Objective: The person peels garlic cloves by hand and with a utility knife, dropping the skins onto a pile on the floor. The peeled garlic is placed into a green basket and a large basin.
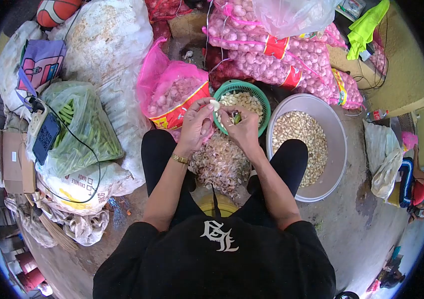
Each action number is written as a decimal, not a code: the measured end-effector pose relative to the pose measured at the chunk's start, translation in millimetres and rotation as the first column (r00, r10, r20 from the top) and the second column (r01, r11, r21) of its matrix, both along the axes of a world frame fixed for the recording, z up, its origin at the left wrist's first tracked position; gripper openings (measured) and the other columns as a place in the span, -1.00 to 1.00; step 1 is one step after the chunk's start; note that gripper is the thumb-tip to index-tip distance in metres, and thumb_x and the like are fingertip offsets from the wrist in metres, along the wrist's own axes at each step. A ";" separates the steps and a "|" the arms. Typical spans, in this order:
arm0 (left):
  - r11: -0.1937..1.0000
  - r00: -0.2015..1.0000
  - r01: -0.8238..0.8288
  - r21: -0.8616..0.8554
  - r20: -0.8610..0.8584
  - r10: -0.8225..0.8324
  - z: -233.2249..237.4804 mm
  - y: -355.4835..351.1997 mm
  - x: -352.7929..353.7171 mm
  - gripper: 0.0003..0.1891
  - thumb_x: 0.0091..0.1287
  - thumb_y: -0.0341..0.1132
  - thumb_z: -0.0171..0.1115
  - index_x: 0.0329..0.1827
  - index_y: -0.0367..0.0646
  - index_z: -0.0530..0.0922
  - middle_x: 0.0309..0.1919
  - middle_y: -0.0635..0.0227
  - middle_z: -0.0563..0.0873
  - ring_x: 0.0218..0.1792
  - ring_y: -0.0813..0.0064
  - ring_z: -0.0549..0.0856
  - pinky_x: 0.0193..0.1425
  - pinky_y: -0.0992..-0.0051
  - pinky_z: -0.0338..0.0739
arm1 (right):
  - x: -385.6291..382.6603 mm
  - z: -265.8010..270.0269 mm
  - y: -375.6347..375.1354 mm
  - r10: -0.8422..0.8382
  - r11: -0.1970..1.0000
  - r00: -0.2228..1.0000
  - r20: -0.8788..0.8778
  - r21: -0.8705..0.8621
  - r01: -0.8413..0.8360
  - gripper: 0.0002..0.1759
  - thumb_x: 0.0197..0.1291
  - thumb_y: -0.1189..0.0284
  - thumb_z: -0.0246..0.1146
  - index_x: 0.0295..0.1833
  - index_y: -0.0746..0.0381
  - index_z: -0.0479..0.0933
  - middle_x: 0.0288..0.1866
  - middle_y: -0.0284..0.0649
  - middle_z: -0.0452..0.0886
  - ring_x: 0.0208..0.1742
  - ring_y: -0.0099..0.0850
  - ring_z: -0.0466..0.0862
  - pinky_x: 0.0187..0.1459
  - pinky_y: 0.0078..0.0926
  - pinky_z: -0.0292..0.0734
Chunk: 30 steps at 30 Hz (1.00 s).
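Note:
My left hand [198,123] pinches a pale garlic clove [215,105] between thumb and fingertips. My right hand [244,128], just beside it, is closed around a small greenish tool [236,118], mostly hidden by the fingers. Both hands are over the near edge of a green plastic basket [263,93] holding garlic cloves. Below them, between my knees, lies a heap of garlic skins [220,162]. An opened pink mesh bag of garlic [177,94] leans at the left. On the right, a wide pale basin [338,149] holds many unpeeled-looking cloves.
Full pink mesh sacks of garlic [291,60] are stacked at the back. Large white sacks [107,55] and a clear bag of green pods [80,124] stand left, with a phone [47,137] and cable. A broom [55,229] lies lower left. Another person [421,187] is at far right.

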<state>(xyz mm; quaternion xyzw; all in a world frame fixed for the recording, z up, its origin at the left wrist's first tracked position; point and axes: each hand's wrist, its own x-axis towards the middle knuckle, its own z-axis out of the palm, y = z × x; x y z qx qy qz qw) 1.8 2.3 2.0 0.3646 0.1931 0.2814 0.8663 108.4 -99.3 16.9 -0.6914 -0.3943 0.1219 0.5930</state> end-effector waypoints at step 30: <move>0.992 0.993 0.110 -0.055 -0.031 -0.112 19.5 14.0 -15.4 -0.70 0.34 -0.49 0.22 0.13 -0.26 0.48 -0.24 0.32 0.69 -0.71 0.87 0.37 -0.70 0.80 0.24 | 30.3 19.6 -25.9 0.445 0.889 0.890 0.101 -0.166 -0.426 -0.86 0.05 0.55 0.36 -0.23 0.29 0.63 -0.32 -0.22 0.70 -0.27 -0.44 0.66 -0.19 -0.48 0.52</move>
